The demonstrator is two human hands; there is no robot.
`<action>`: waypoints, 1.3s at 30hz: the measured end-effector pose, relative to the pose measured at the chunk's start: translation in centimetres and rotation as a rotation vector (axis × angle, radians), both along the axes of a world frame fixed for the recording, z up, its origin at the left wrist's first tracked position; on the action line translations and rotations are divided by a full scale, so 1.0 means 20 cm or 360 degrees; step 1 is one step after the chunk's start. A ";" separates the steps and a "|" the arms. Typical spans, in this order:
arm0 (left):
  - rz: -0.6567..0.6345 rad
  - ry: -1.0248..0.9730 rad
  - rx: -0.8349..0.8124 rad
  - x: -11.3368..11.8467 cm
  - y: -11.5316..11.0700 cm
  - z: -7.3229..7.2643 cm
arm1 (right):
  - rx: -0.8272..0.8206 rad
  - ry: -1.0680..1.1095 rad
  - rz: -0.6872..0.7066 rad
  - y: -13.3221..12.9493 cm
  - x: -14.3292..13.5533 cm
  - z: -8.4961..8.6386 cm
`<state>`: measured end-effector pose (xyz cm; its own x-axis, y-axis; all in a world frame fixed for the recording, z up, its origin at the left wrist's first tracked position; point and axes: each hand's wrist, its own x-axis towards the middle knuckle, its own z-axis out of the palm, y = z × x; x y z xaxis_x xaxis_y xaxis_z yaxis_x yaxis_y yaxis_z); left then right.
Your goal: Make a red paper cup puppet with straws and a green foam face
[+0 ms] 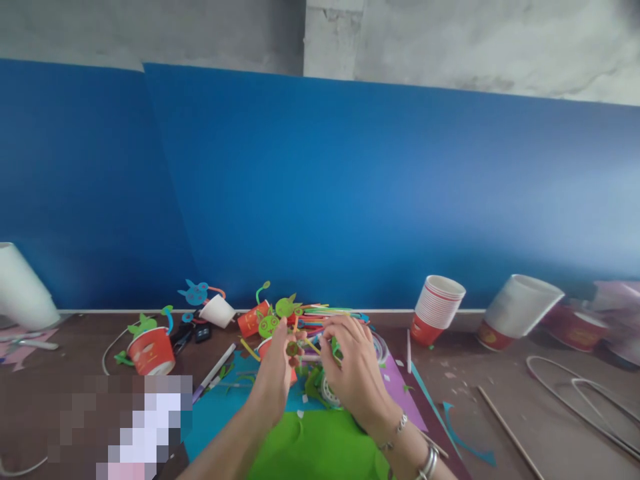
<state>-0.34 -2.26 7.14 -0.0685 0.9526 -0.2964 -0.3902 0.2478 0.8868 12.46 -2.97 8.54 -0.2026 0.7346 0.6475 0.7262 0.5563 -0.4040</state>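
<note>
My left hand (275,377) is closed around a red paper cup (293,377), which shows on both sides of it and is mostly hidden. Green cut-paper animal faces (269,325) show just above and behind this hand. My right hand (353,363) has its fingers curled together close by; whatever they pinch is too small to make out. Between the hands runs a short yellow straw (313,345). Under the right hand lies a roll of tape (330,390) among green paper scraps. Both hands are above blue and green paper sheets (320,440).
Finished-looking cup figures stand left, one a red cup (151,351), another a white cup (218,311). Colored straws (330,311) lie behind the hands. Stacked paper cups (439,303) and a wrapped cup stack (520,310) stand right, near a wooden stick (510,433) and a cable (580,383).
</note>
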 end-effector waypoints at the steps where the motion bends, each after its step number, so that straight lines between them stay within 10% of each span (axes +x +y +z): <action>1: -0.0008 -0.0046 -0.0045 -0.01 0.00 0.01 | -0.0023 -0.0023 0.0071 0.00 0.00 0.01; 15: -0.0377 -0.0669 -0.0037 -0.02 0.01 -0.04 | -0.0208 -0.0392 0.0373 0.03 -0.01 -0.05; 21: -0.0294 -0.0152 -0.0014 -0.03 0.03 -0.06 | -0.0418 0.0029 0.0165 0.07 0.02 -0.05; 28: -0.0107 0.0950 0.0625 -0.06 0.05 -0.05 | -0.0570 0.0169 0.0131 0.09 0.06 -0.04; 39: -0.0016 0.0319 0.0336 -0.04 0.05 -0.08 | -0.0544 0.0514 0.0208 0.10 0.03 -0.04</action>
